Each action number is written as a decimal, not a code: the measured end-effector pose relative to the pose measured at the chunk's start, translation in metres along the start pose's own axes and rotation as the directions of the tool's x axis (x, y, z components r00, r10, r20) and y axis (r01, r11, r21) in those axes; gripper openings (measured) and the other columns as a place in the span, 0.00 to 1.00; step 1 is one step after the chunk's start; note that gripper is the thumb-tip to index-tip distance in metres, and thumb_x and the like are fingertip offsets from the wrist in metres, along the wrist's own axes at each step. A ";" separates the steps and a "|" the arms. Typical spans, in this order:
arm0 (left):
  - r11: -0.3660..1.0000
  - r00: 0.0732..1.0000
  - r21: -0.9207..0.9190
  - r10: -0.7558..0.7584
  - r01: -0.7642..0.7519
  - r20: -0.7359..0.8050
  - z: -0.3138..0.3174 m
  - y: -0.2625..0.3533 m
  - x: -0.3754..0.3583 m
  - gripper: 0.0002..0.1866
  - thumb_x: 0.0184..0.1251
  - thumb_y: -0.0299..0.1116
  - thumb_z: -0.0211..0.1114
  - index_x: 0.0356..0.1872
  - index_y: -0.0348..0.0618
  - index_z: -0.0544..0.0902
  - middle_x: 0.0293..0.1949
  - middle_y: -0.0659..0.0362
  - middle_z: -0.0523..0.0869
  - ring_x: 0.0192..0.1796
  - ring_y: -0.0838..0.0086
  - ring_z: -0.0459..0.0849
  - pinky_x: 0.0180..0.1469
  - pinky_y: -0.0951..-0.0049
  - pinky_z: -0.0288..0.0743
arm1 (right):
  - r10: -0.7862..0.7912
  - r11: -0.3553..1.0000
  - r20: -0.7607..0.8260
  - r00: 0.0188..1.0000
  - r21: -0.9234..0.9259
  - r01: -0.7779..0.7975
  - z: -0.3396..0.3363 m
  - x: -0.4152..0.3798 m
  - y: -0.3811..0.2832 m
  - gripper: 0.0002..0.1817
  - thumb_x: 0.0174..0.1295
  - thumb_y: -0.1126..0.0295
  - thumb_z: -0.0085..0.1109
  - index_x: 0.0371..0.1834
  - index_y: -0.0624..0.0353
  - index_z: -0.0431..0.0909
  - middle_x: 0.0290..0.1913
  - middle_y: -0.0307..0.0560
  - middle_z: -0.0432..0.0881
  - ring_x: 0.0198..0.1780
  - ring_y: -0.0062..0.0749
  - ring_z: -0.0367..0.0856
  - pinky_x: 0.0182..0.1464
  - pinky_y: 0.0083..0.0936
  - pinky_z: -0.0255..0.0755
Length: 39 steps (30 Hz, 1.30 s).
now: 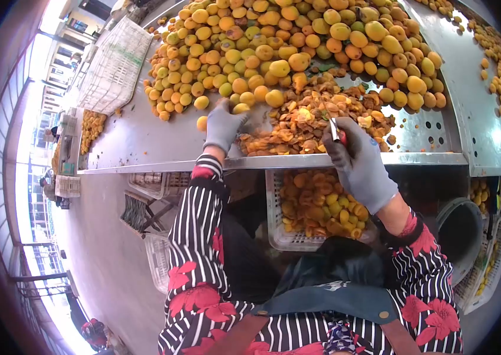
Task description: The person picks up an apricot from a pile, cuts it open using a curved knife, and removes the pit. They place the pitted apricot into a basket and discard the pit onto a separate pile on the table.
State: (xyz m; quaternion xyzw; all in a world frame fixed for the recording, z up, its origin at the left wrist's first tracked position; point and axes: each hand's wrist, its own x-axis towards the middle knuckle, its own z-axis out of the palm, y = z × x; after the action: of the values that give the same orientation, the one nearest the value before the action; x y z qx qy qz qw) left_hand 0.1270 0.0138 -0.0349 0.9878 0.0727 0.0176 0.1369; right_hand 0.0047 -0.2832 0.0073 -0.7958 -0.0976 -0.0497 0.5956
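Left hand [224,125]: in a grey glove, fingers spread and released, it lies on the grey metal table [138,139] and touches a small round yellow apricot [240,109] at the edge of the big pile of whole yellow-orange apricots [298,41].
Right hand [360,163]: in a grey glove, clenched around a small knife with red handle [337,131], near the table edge.
Cut fruit: a heap of halved orange apricots [315,121] lies between both hands.
Below: a white plastic crate [274,236] with cut apricots stands under the table.
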 end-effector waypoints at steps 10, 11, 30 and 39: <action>-0.150 0.933 -0.969 0.331 0.197 0.139 -0.035 0.118 -0.108 0.29 0.56 0.22 0.72 0.61 0.35 0.77 0.51 0.59 0.84 0.48 0.78 0.83 0.48 0.79 0.79 | 0.204 0.730 0.191 0.960 0.624 -0.279 -0.017 -0.003 -0.013 0.19 0.79 0.52 0.46 0.44 0.59 0.72 0.28 0.32 0.72 0.26 0.16 0.67 0.27 0.17 0.63; -0.124 0.939 -0.976 0.316 0.180 0.134 -0.032 0.124 -0.113 0.29 0.55 0.21 0.71 0.61 0.34 0.77 0.52 0.59 0.84 0.49 0.77 0.83 0.50 0.79 0.78 | 0.225 0.739 0.224 0.948 0.595 -0.316 -0.019 -0.004 -0.017 0.19 0.79 0.52 0.47 0.45 0.59 0.73 0.28 0.32 0.72 0.26 0.16 0.68 0.28 0.17 0.64; 0.006 0.905 -0.999 0.425 0.032 0.031 -0.010 0.134 -0.129 0.26 0.79 0.51 0.51 0.65 0.40 0.68 0.47 0.63 0.74 0.46 0.81 0.74 0.49 0.78 0.70 | 0.183 0.944 0.088 0.979 0.262 -0.200 0.003 -0.007 -0.009 0.25 0.78 0.49 0.45 0.49 0.64 0.73 0.32 0.58 0.82 0.36 0.53 0.84 0.38 0.38 0.75; 0.232 0.949 -0.970 0.316 -0.077 0.000 -0.002 0.134 -0.131 0.19 0.79 0.39 0.46 0.63 0.39 0.68 0.52 0.56 0.74 0.50 0.76 0.75 0.54 0.74 0.71 | 0.034 0.996 -0.032 0.999 -0.086 -0.037 0.011 -0.003 -0.002 0.22 0.77 0.50 0.47 0.44 0.61 0.71 0.31 0.62 0.83 0.38 0.63 0.83 0.35 0.46 0.75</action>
State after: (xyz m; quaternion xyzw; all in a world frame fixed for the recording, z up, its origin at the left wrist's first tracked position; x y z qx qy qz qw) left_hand 0.0164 -0.1330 0.0014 0.6969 -0.0921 -0.0218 0.7109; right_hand 0.0007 -0.2721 0.0049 -0.8216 -0.0722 -0.0555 0.5628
